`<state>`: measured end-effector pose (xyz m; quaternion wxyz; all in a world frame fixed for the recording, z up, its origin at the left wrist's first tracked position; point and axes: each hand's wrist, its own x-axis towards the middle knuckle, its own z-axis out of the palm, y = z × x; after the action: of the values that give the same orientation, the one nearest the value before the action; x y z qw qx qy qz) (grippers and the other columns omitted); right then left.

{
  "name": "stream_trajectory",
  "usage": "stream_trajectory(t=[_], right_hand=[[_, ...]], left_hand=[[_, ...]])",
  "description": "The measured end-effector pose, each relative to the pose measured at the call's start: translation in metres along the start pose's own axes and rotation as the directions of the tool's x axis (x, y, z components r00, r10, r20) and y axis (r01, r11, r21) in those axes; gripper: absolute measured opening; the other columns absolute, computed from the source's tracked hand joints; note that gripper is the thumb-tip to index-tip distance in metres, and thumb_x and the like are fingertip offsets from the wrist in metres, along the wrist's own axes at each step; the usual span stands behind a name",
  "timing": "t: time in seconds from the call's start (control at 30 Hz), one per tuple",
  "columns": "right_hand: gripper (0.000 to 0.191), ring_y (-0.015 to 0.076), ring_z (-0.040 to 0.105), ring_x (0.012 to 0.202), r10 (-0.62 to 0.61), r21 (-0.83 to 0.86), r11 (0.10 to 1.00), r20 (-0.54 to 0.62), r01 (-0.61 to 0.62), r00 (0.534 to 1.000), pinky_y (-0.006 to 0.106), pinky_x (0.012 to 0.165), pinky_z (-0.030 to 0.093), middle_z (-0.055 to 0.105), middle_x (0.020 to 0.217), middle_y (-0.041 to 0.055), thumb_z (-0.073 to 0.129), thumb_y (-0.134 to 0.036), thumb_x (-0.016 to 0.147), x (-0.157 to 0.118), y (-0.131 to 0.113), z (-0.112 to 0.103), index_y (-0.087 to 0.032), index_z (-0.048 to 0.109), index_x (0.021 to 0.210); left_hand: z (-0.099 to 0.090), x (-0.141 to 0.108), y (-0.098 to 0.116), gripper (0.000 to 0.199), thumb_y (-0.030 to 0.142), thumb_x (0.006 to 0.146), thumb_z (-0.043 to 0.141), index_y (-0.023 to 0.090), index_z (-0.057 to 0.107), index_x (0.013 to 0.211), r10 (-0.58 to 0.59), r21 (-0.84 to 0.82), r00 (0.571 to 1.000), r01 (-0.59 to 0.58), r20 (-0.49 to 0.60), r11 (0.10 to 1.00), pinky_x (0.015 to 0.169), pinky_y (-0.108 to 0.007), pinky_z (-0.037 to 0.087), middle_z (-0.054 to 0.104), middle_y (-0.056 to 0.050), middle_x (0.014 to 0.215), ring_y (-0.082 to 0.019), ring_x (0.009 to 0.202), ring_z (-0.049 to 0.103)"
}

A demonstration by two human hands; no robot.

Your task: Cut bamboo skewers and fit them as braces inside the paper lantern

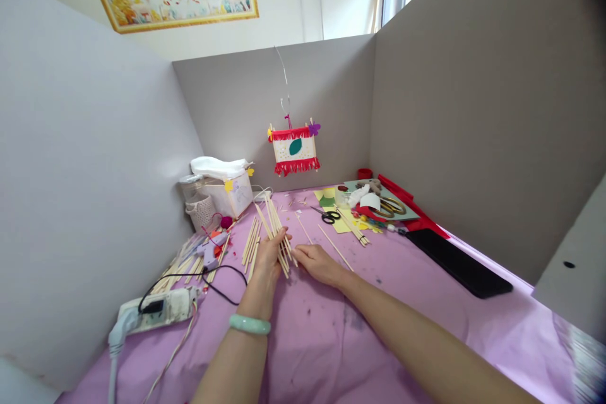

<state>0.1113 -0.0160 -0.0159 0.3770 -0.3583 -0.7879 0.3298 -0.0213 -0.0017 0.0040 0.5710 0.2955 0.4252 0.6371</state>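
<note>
Several thin wooden sticks (272,218) are fanned out in my left hand (269,255), which is closed around them above the purple cloth. My right hand (319,263) has its fingers curled in a pinch at the lower end of one stick of that bunch. More wooden sticks (250,243) lie side by side just left of my left hand. Two single sticks, one of them a thin stick (335,248), rest on the cloth beyond my right hand.
A purple glue gun (211,250) and a power strip (163,310) with cables lie on the left. Scissors (330,216), yellow paper and bundled sticks are at back right, near a black phone-like slab (457,262). A fringed lantern (295,148) hangs at the back. Grey partitions enclose the table.
</note>
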Motion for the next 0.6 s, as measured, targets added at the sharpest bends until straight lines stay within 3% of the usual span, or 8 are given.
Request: stream_trajectory(t=[0.13, 0.27, 0.47, 0.6], right_hand=[[0.043, 0.0086, 0.042, 0.047, 0.035, 0.089, 0.995, 0.025, -0.037, 0.999, 0.02, 0.051, 0.033, 0.046, 0.051, -0.0041, 0.026, -0.038, 0.094, 0.0, 0.002, 0.001, -0.017, 0.046, 0.063], [0.037, 0.0084, 0.042, 0.05, 0.029, 0.131, 0.991, 0.043, -0.034, 0.999, 0.019, 0.052, 0.033, 0.046, 0.053, -0.0043, 0.037, -0.039, 0.091, 0.0, 0.0, 0.001, -0.016, 0.048, 0.063], [0.036, 0.0079, 0.041, 0.048, 0.02, 0.176, 0.984, 0.079, -0.033, 0.997, 0.019, 0.05, 0.034, 0.045, 0.051, -0.0051, 0.037, -0.036, 0.09, -0.001, -0.004, 0.001, -0.017, 0.043, 0.06], [0.04, 0.0078, 0.04, 0.048, 0.025, 0.149, 0.988, 0.036, -0.03, 0.999, 0.019, 0.05, 0.033, 0.044, 0.049, -0.0049, 0.038, -0.038, 0.09, 0.0, -0.001, 0.003, -0.017, 0.043, 0.056]], left_hand=[[-0.003, 0.005, -0.004, 0.024, 0.026, 0.06, 0.075, 0.011, 0.061, 0.073, 0.05, 0.049, 0.998, -0.048, -0.028, 0.998, 0.039, -0.019, 0.037, 0.061, 0.0, 0.056, -0.007, 0.039, 0.05], [-0.004, 0.007, -0.008, 0.026, 0.03, 0.058, 0.075, 0.012, 0.059, 0.066, 0.108, 0.109, 0.994, -0.105, -0.029, 0.989, 0.037, -0.018, 0.033, 0.058, 0.001, 0.053, -0.006, 0.036, 0.045], [-0.002, 0.001, -0.006, 0.027, 0.037, 0.062, 0.071, 0.012, 0.061, 0.061, 0.134, 0.192, 0.99, -0.142, 0.051, 0.971, 0.035, -0.019, 0.029, 0.049, 0.003, 0.042, -0.007, 0.033, 0.041], [0.001, -0.004, -0.003, 0.025, 0.034, 0.063, 0.07, 0.012, 0.06, 0.058, 0.156, 0.222, 0.985, -0.168, 0.073, 0.96, 0.034, -0.018, 0.025, 0.047, 0.003, 0.04, -0.006, 0.033, 0.039]])
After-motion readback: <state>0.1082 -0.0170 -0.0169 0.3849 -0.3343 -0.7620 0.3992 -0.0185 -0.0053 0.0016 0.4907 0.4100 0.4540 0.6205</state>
